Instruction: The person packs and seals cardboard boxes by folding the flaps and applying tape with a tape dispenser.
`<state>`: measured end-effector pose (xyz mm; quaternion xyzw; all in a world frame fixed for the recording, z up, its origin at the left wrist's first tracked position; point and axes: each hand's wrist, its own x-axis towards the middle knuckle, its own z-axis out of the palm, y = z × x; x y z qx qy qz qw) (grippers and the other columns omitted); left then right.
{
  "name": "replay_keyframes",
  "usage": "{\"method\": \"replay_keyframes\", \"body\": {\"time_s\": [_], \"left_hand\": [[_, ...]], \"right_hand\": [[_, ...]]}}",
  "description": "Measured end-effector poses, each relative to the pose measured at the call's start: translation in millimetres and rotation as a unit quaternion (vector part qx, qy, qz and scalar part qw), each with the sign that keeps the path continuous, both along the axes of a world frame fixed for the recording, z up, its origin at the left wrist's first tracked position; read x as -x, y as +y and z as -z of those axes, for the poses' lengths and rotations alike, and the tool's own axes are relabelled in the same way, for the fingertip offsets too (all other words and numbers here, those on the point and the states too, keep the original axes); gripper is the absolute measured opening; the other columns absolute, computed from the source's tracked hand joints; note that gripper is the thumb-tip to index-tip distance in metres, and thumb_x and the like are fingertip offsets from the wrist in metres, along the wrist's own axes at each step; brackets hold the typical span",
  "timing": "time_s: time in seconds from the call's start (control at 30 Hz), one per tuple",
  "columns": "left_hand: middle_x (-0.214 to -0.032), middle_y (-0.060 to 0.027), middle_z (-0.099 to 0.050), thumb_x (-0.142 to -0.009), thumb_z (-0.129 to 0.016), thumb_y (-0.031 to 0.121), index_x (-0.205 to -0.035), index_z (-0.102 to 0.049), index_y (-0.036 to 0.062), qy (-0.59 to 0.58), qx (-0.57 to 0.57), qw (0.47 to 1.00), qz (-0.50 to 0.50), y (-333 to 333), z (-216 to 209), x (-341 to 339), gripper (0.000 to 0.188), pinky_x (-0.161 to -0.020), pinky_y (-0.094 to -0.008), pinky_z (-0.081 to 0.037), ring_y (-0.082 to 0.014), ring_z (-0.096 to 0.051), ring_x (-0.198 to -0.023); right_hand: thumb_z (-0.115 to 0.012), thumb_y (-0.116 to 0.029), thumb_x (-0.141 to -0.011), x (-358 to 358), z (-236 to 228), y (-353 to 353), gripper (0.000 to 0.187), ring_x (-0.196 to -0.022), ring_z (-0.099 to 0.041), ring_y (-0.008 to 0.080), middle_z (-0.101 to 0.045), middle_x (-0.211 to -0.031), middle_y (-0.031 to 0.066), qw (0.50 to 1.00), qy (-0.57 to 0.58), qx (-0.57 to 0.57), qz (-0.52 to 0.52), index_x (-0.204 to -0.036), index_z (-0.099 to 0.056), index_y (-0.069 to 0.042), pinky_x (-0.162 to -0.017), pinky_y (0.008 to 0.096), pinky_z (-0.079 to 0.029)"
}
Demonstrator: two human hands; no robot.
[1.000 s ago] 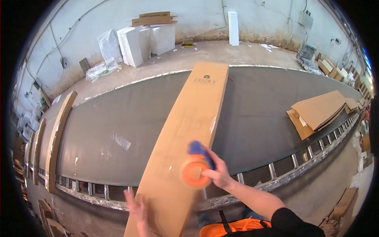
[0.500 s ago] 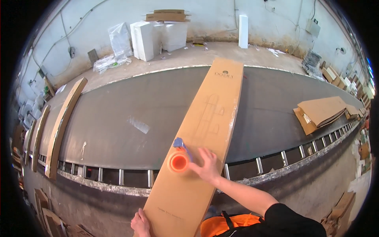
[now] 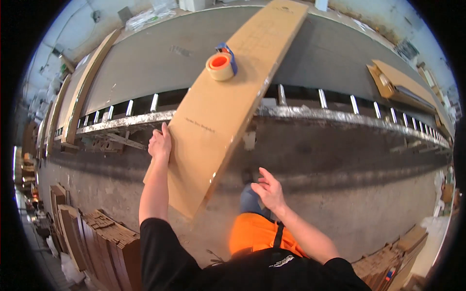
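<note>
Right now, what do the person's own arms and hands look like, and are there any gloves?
No gloves! The left hand and right hand are both bare, right down to the fingers. The forearms are uncovered too. Plain black short sleeves cover the upper arms, and I see no watch.

Upper centre: a box [image 3: 208,102] of smooth, matt brown cardboard with glossy tape [image 3: 263,88] along its right edge; a smooth tape roll [image 3: 222,73] with a blue plastic holder [image 3: 234,65]. Across the upper half: a dull dark belt [image 3: 150,53], shiny metal rollers [image 3: 323,98], a scuffed rail [image 3: 310,113].
</note>
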<state>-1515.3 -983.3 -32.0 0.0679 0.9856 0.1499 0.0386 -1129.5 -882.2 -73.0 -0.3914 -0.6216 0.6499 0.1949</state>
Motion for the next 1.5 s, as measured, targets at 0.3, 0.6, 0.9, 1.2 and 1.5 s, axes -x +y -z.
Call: {"method": "replay_keyframes", "body": {"time_s": [0.3, 0.6, 0.9, 1.2, 1.5], "left_hand": [[-0.129, -0.0238, -0.059, -0.091, -0.045, 0.067, -0.130, -0.047, 0.0027, -0.022, -0.088, 0.994, 0.067, -12, -9, -70, 0.075, -0.102, -0.0477, -0.043, -0.0408, -0.058, -0.119], [-0.160, -0.0269, -0.013, -0.064, -0.080, 0.065, -0.151, -0.032, 0.0066, 0.048, -0.043, 0.858, 0.509, -67, 0, -174, 0.115, -0.118, -0.0549, -0.024, -0.0519, -0.013, -0.145], [-0.152, -0.0333, -0.027, -0.060, -0.085, 0.027, -0.146, -0.036, -0.0027, 0.136, 0.000, 0.752, 0.645, -48, 10, -193, 0.103, -0.117, -0.0631, -0.016, -0.0584, -0.018, -0.141], [-0.146, -0.0363, -0.036, -0.052, -0.089, 0.033, -0.143, -0.039, -0.0047, 0.168, 0.005, 0.756, 0.632, -46, 8, -205, 0.110, -0.110, -0.0666, -0.029, -0.0644, -0.033, -0.130], [-0.148, -0.0320, -0.037, -0.064, -0.081, 0.053, -0.144, -0.039, -0.0038, 0.130, 0.084, 0.707, 0.690, 19, -48, -226, 0.107, -0.108, -0.0678, -0.030, -0.0604, -0.034, -0.133]], "right_hand": [[-0.082, -0.036, -0.075, -54, -48, -90, 0.087, -0.121, -0.054, 0.0353, -0.040, -0.147, 0.0276, 0.984, -0.023, -0.152, 0.090, -0.147, -0.043, -0.007, -0.097, 0.0407, -0.050], [-0.093, -0.039, -0.055, -9, -52, -80, 0.115, -0.133, -0.033, 0.0515, -0.019, -0.152, 0.0348, 0.906, -0.240, -0.348, 0.019, -0.152, -0.035, -0.018, -0.109, 0.0547, -0.037], [-0.075, -0.008, -0.070, 3, -9, -73, 0.080, -0.111, -0.051, 0.0466, -0.046, -0.124, 0.0308, 0.801, -0.221, -0.546, 0.107, -0.144, -0.047, -0.018, -0.095, 0.0495, -0.048], [-0.043, -0.068, -0.093, -14, 144, -98, 0.078, -0.119, -0.056, 0.0349, -0.060, -0.129, 0.0183, 0.628, 0.449, 0.526, 0.356, -0.137, -0.050, -0.004, -0.104, 0.0514, -0.042], [-0.037, -0.041, -0.091, 22, -1, 0, 0.052, -0.117, -0.054, 0.0301, -0.057, -0.128, 0.0144, 0.568, 0.406, 0.570, 0.434, -0.121, -0.055, -0.003, -0.103, 0.0498, -0.039]]}}
